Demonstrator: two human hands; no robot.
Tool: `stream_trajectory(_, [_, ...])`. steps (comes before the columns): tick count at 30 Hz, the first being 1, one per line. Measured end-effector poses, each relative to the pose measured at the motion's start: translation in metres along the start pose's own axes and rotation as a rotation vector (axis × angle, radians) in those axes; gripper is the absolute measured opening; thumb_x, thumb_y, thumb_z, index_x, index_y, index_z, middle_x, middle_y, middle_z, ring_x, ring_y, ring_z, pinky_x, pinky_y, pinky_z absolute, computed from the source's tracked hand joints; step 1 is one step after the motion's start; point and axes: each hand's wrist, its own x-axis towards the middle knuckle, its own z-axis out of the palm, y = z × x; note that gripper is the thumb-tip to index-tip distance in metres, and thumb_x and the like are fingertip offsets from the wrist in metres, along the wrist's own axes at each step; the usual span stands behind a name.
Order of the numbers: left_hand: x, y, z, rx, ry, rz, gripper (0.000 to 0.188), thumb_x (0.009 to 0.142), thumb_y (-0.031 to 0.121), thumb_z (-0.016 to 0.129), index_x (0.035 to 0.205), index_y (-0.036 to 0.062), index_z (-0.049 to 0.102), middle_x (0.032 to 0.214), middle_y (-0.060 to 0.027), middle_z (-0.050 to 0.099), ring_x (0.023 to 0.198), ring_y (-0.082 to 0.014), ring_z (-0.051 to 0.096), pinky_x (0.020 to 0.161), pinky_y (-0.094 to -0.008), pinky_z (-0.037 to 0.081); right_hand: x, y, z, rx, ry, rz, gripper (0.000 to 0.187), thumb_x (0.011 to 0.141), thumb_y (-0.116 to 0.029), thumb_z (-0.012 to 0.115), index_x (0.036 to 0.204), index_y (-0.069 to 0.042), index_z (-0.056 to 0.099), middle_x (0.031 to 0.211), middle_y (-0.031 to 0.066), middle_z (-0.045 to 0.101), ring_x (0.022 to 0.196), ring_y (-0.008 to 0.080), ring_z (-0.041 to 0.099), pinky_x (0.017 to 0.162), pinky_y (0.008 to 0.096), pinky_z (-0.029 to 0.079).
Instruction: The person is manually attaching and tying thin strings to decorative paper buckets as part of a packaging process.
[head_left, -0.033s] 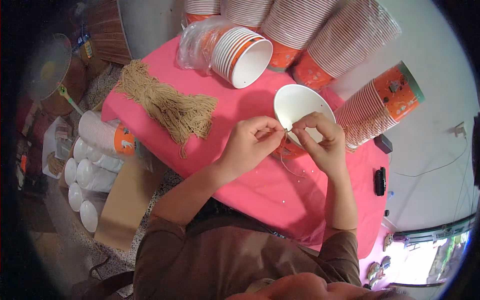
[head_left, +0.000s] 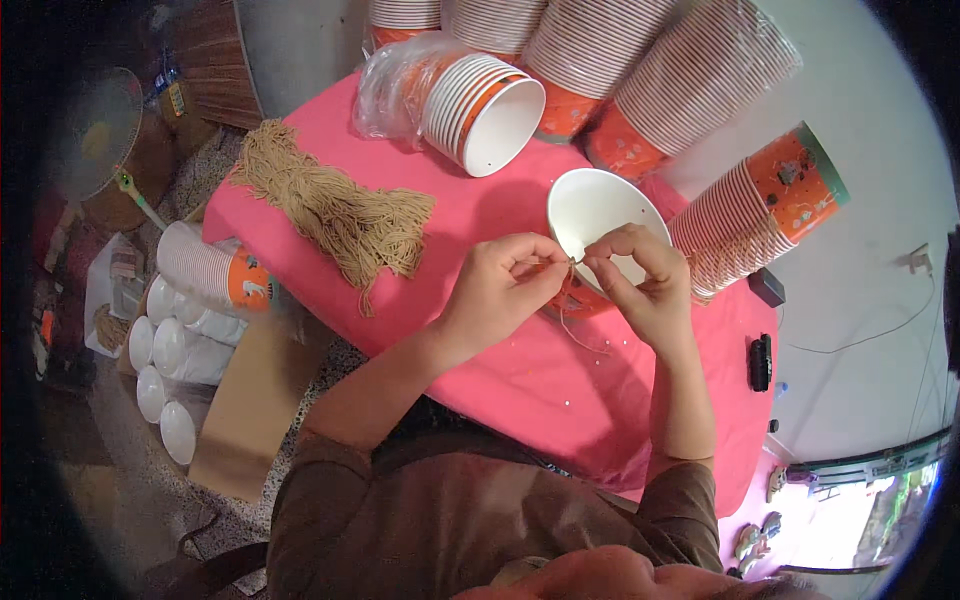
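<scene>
An orange paper bucket (head_left: 610,212) with a white inside stands on the pink cloth (head_left: 480,380), its mouth facing up. At its near rim, a thin tan cord (head_left: 566,325) is pinched by my left hand (head_left: 505,290) and my right hand (head_left: 645,285). Their fingertips almost meet there, and a loose cord end hangs over the bucket's outside onto the cloth. How the cord passes at the rim is too small to tell. To the left lies a bundle of tan cords (head_left: 330,205), tied or gathered near its middle.
Nested buckets lie on their side (head_left: 500,125), partly in clear plastic. Tall bucket stacks (head_left: 690,90) line the back, and another stack with cords (head_left: 760,215) leans at right. A black object (head_left: 760,362) sits near the right edge. More cups fill a cardboard box (head_left: 245,425) on the floor.
</scene>
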Motion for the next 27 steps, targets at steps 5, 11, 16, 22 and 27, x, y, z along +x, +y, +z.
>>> stream_trajectory(5, [0.0,-0.001,0.002,-0.04,-0.004,0.039,0.013,0.091,0.001,0.059,0.101,-0.0046,0.063,0.092,-0.0056,0.068,0.083,-0.0073,0.063,0.072,-0.0222,0.052,0.0,0.001,-0.001,-0.017,0.005,-0.024,0.01,0.075,0.003,0.068,0.083,-0.002,0.065,0.081,0.0064,0.066,0.082,0.0218,0.061,0.075,0.0326,0.046])
stream_trajectory(11, [0.001,-0.006,0.009,-0.06,0.057,0.1,0.014,0.092,0.004,0.06,0.103,-0.0039,0.064,0.093,-0.0056,0.069,0.081,-0.0069,0.062,0.071,-0.0218,0.051,0.001,-0.006,-0.007,-0.05,0.004,-0.03,0.01,0.075,0.003,0.067,0.082,-0.003,0.063,0.08,0.0062,0.064,0.08,0.0223,0.059,0.075,0.0331,0.044])
stream_trajectory(16, [0.0,-0.014,0.007,-0.035,0.109,0.105,0.012,0.092,0.006,0.062,0.099,-0.0024,0.066,0.087,-0.0037,0.069,0.08,-0.0057,0.061,0.069,-0.021,0.05,0.002,-0.002,-0.005,-0.086,-0.001,-0.086,0.01,0.075,0.003,0.067,0.081,-0.004,0.061,0.078,0.006,0.062,0.079,0.0233,0.058,0.076,0.0341,0.042])
stream_trajectory(22, [-0.001,-0.023,0.009,-0.098,0.138,0.066,0.01,0.091,0.007,0.062,0.095,-0.0014,0.066,0.083,-0.001,0.068,0.077,-0.0045,0.059,0.067,-0.0203,0.049,0.002,-0.004,-0.003,-0.129,0.016,-0.184,0.01,0.075,0.003,0.066,0.081,-0.004,0.061,0.078,0.006,0.061,0.078,0.023,0.057,0.076,0.0339,0.042])
stream_trajectory(27, [-0.004,-0.022,0.005,-0.097,0.139,0.069,0.01,0.091,0.007,0.063,0.096,-0.0006,0.066,0.084,-0.0004,0.067,0.076,-0.0041,0.059,0.067,-0.0198,0.048,-0.007,0.0,0.005,-0.058,0.079,-0.104,0.01,0.076,0.002,0.067,0.082,-0.004,0.061,0.076,0.006,0.061,0.076,0.0216,0.057,0.075,0.033,0.042])
